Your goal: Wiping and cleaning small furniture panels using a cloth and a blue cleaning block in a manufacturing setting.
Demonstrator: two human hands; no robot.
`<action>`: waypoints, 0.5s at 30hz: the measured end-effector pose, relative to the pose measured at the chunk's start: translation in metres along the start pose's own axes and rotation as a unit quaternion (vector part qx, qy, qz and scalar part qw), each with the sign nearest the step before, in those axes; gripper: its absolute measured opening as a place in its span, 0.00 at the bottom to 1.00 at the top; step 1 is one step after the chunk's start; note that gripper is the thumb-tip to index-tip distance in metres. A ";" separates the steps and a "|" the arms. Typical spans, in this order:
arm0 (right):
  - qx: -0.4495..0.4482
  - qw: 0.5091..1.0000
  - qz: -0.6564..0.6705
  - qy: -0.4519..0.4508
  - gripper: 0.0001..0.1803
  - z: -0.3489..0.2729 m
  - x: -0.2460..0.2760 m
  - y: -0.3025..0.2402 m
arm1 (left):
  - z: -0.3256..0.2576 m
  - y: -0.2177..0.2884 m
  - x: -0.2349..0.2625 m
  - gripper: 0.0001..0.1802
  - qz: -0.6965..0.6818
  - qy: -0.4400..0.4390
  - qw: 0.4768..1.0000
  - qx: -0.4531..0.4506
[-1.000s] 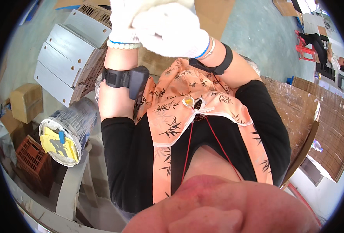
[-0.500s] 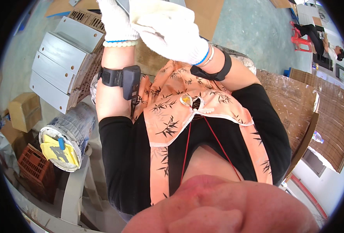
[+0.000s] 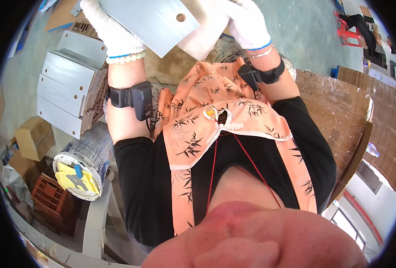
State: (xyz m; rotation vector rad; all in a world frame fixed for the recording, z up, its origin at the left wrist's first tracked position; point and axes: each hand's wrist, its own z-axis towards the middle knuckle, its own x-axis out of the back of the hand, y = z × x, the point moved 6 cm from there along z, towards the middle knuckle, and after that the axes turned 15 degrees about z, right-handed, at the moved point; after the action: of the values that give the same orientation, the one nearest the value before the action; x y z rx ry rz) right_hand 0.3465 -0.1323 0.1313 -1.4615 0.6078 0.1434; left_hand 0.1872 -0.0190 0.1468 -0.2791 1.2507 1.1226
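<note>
Both of my hands wear white knitted gloves with blue cuffs. My left hand [image 3: 111, 33] grips the left edge of a flat grey-blue panel [image 3: 149, 24], which has a round hole near one corner. The panel is tilted and runs out of the picture at the top. My right hand [image 3: 248, 26] is closed on an off-white cloth [image 3: 205, 29] that hangs beside the panel's right end, smeared by motion. Whether the cloth touches the panel I cannot tell.
Several similar grey panels [image 3: 61, 91] with holes are stacked at the left. Nearby stand a white bucket [image 3: 100, 181] with yellow cloth on it, a cardboard box [image 3: 35, 138] and a brown crate [image 3: 50, 194]. Large cardboard sheets [image 3: 327, 107] lie at right. A person [image 3: 365, 33] sits farther off.
My right hand has moved right with the cloth, baring the panel's holed end. My left hand has shifted left, and more of the panel has come into view.
</note>
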 end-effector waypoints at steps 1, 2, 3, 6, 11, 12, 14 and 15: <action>0.003 1.000 -0.021 0.003 0.13 -0.006 -0.006 -0.010 | 0.001 0.000 -0.002 0.50 -0.002 -0.002 1.000 0.005; 0.001 1.000 -0.020 0.003 0.13 -0.011 -0.010 -0.009 | 0.000 0.002 0.002 0.50 0.020 0.039 0.999 -0.007; -0.007 1.000 -0.024 0.004 0.14 -0.015 -0.015 -0.005 | -0.001 0.004 0.007 0.50 0.042 0.079 0.996 -0.019; -0.027 0.998 0.022 -0.056 0.17 -0.016 -0.012 0.017 | 0.000 0.006 -0.001 0.50 0.027 0.016 0.999 -0.021; -0.054 0.997 -0.010 -0.051 0.25 -0.017 -0.018 0.019 | 0.000 0.005 0.000 0.52 0.051 0.050 0.997 -0.031; -0.051 0.996 -0.055 -0.052 0.26 -0.017 -0.018 0.019 | -0.001 0.006 -0.004 0.53 0.059 0.040 0.997 -0.036; -0.040 0.995 -0.054 -0.068 0.27 -0.013 -0.015 0.023 | -0.002 0.003 -0.009 0.53 0.069 0.090 0.993 -0.042; -0.028 0.994 -0.054 -0.087 0.28 -0.012 -0.015 0.024 | -0.004 0.003 -0.008 0.54 0.078 0.138 0.986 -0.051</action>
State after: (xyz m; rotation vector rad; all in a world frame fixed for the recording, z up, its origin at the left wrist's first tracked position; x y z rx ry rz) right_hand 0.3188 -0.1368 0.1170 -1.5136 0.3840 0.2016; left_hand 0.1834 -0.0247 0.1528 -0.4302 1.4817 1.3178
